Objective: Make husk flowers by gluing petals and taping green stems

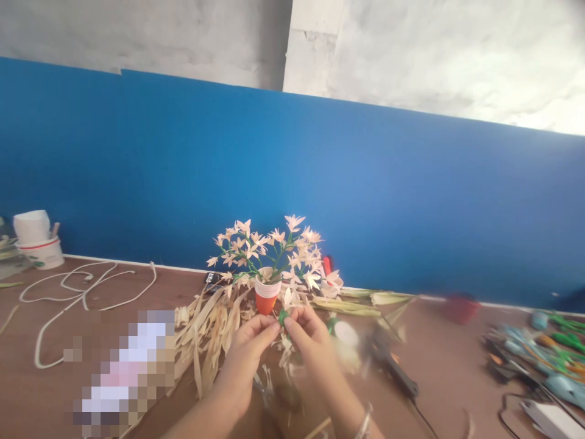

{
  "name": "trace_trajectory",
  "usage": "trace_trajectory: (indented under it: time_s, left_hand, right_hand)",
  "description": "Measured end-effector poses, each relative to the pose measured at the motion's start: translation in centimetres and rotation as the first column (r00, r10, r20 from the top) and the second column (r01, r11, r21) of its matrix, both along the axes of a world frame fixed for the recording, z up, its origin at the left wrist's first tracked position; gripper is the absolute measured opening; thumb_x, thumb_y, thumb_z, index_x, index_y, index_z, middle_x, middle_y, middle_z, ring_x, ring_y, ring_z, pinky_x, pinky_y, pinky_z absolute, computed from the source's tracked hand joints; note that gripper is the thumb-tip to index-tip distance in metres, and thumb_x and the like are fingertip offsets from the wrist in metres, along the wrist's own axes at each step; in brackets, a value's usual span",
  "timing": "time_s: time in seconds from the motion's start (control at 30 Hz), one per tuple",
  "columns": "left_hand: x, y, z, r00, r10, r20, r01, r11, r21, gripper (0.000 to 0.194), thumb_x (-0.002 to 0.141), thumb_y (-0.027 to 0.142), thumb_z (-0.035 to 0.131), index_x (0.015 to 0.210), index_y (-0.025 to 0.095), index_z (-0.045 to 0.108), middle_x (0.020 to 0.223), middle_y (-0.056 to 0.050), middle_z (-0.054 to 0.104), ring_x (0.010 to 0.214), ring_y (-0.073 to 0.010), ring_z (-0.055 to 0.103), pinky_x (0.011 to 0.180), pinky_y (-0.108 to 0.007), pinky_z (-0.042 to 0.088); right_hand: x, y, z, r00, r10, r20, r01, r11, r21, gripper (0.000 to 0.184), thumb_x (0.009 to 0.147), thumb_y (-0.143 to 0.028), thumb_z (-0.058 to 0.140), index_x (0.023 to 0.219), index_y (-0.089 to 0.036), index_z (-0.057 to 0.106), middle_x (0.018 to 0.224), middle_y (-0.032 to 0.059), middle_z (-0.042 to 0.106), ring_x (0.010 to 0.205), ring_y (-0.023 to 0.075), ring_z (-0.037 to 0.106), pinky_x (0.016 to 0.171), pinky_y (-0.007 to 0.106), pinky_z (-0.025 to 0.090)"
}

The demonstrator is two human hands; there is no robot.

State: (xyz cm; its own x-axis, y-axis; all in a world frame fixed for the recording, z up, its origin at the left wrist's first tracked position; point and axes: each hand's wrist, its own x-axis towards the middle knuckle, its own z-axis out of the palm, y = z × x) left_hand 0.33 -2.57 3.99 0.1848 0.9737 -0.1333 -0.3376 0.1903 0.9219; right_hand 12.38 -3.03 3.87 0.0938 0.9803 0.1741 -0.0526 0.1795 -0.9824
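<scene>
Just in front of a cup, my left hand (242, 360) and my right hand (313, 341) meet, fingertips pinched. Between them is a small pale flower (287, 297), petals up, with green wrapping (282, 316) at its base. Both hands grip that green part; the rest of its stem is hidden by my fingers. Behind stands an orange-and-white paper cup (267, 297) holding green-stemmed branches of similar cream flowers (249, 247). Dry husk strips (212, 332) spread out beside my left hand.
A black corded tool (397, 369) lies right of my right hand, near a blurred white roll (346, 334). A white cable (85, 296) loops at left near stacked cups (41, 253). Green and blue clutter (539, 341) fills the right. A blue panel (292, 177) borders the table.
</scene>
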Motion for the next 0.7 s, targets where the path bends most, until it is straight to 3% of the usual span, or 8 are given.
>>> trace_trajectory:
  time_s: [0.27, 0.7]
  left_hand:
    - [0.4, -0.8, 1.1, 0.998, 0.041, 0.039, -0.041, 0.999, 0.005, 0.014, 0.062, 0.029, 0.069, 0.066, 0.017, 0.063, 0.065, 0.001, 0.062, 0.075, -0.0167, 0.056, 0.072, -0.025, 0.038]
    - [0.4, -1.0, 1.1, 0.999, 0.03, 0.024, -0.03, 1.0, 0.006, 0.012, 0.063, 0.028, 0.068, 0.068, 0.017, 0.063, 0.067, 0.001, 0.064, 0.074, -0.0152, 0.056, 0.069, -0.023, 0.039]
  right_hand:
    - [0.0, 0.2, -0.8, 0.992, -0.078, 0.096, 0.076, 0.997, 0.021, 0.029, 0.075, -0.037, 0.059, 0.063, -0.019, 0.04, 0.06, -0.0051, 0.039, 0.06, 0.0108, 0.036, 0.056, 0.023, 0.032]
    - [-0.4, 0.2, -0.9, 0.998, -0.069, -0.002, 0.069, 0.998, 0.007, 0.028, 0.076, -0.038, 0.06, 0.064, -0.018, 0.044, 0.061, -0.0049, 0.042, 0.059, 0.01, 0.038, 0.056, 0.022, 0.034]
